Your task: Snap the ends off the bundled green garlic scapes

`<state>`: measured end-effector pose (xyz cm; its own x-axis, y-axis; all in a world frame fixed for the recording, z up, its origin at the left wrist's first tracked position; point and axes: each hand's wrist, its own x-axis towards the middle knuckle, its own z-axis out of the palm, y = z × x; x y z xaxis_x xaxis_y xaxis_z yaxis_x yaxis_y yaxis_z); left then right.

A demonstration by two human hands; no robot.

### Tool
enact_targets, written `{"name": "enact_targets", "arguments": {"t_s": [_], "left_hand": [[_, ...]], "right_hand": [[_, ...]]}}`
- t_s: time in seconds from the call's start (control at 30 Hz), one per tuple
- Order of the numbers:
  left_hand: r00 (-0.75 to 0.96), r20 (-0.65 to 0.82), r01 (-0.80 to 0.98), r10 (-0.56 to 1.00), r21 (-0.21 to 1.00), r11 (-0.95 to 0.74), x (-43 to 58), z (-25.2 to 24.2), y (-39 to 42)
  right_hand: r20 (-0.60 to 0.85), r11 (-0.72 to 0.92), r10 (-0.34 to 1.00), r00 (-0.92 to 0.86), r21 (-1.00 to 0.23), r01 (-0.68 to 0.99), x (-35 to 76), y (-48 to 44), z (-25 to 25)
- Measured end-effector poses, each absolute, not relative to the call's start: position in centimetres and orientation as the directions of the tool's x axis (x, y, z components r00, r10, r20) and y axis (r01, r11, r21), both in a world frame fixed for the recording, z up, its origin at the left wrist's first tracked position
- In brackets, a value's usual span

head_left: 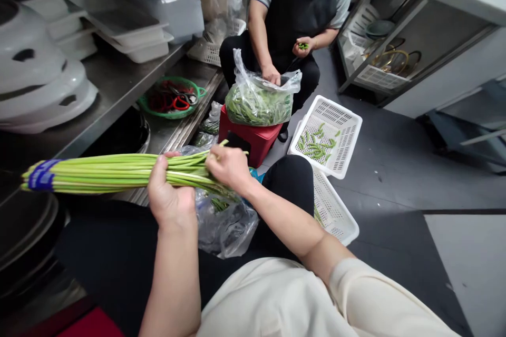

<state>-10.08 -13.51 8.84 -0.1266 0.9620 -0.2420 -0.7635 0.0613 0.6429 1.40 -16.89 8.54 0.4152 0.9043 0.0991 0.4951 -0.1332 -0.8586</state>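
My left hand grips the middle of a long bundle of green stalks, tied with blue tape at its left end. My right hand pinches the stalks' right ends. Under my hands a clear plastic bag lies on my lap. A white perforated basket on the floor holds several short cut green pieces; a second white basket sits partly under it.
A person sits opposite, one hand in a plastic bag of green stalks on a red stool, the other holding green pieces. A steel shelf at left carries white lids, trays and a green basket with red scissors. A metal rack stands at right.
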Motion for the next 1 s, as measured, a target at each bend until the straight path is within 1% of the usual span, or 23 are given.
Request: {"name": "enact_targets", "arguments": {"t_s": [0.03, 0.07, 0.1, 0.13, 0.17, 0.2, 0.23, 0.3, 0.33, 0.4, 0.47, 0.57, 0.73, 0.8, 0.9, 1.0], "left_hand": [[-0.147, -0.28, -0.792, 0.949, 0.608, 0.057, -10.1, 9.3, -13.7], [-0.164, -0.326, -0.822, 0.931, 0.567, 0.054, -10.3, 9.9, -13.8], [-0.18, -0.363, -0.845, 0.914, 0.532, 0.044, -10.4, 10.5, -13.9], [-0.191, -0.372, -0.854, 0.908, 0.519, 0.033, -10.6, 11.0, -13.9], [-0.199, -0.377, -0.86, 0.904, 0.51, 0.024, -10.8, 11.4, -13.9], [-0.199, -0.386, -0.863, 0.901, 0.504, 0.025, -10.9, 11.7, -13.9], [-0.197, -0.399, -0.868, 0.896, 0.496, 0.031, -11.1, 11.9, -13.8], [-0.191, -0.421, -0.877, 0.887, 0.479, 0.038, -11.3, 11.8, -13.6], [-0.185, -0.429, -0.881, 0.884, 0.471, 0.044, -11.4, 11.7, -13.5], [-0.168, -0.433, -0.885, 0.885, 0.461, 0.058, -11.5, 11.3, -13.4], [-0.152, -0.421, -0.885, 0.894, 0.461, 0.067, -11.5, 11.1, -13.4], [-0.138, -0.403, -0.885, 0.905, 0.461, 0.07, -11.5, 11.2, -13.5], [-0.138, -0.41, -0.894, 0.902, 0.444, 0.065, -11.3, 11.4, -13.5], [-0.143, -0.408, -0.894, 0.902, 0.443, 0.059, -11.4, 11.3, -13.4], [-0.147, -0.409, -0.892, 0.901, 0.449, 0.058, -11.6, 11.3, -13.4], [-0.146, -0.417, -0.894, 0.897, 0.444, 0.061, -11.5, 11.3, -13.3]], "right_hand": [[0.033, -0.138, 0.861, 0.507, -0.945, 0.296, 2.1, -16.7, 8.8], [-0.045, -0.107, 0.83, 0.556, -0.991, 0.079, 3.0, -16.8, 9.0], [-0.1, -0.049, 0.823, 0.559, -0.993, -0.105, 3.8, -17.2, 9.1], [-0.104, 0.021, 0.836, 0.538, -0.975, -0.222, 4.6, -17.9, 9.1], [-0.056, 0.09, 0.861, 0.506, -0.962, -0.259, 5.2, -18.7, 9.0], [0.021, 0.136, 0.893, 0.449, -0.965, -0.226, 5.5, -19.7, 8.8], [0.099, 0.162, 0.924, 0.368, -0.977, -0.142, 5.6, -20.6, 8.4], [0.189, 0.166, 0.964, 0.186, -0.977, 0.136, 5.0, -22.1, 7.4], [0.196, 0.155, 0.974, 0.112, -0.942, 0.298, 4.5, -22.5, 6.9], [0.173, 0.127, 0.985, 0.028, -0.816, 0.564, 3.4, -22.7, 5.9], [0.132, 0.084, 0.991, 0.014, -0.703, 0.706, 2.4, -22.4, 5.4], [0.081, -0.009, 0.994, 0.079, -0.639, 0.769, 1.4, -21.9, 5.4], [0.049, -0.096, 0.985, 0.165, -0.642, 0.761, 0.8, -21.5, 5.9], [0.047, -0.086, 0.986, 0.159, -0.677, 0.731, 1.0, -21.3, 5.9], [0.049, -0.024, 0.995, 0.092, -0.754, 0.656, 1.5, -20.6, 5.7], [0.036, 0.015, 0.999, 0.024, -0.804, 0.594, 2.1, -20.2, 5.4]]}}
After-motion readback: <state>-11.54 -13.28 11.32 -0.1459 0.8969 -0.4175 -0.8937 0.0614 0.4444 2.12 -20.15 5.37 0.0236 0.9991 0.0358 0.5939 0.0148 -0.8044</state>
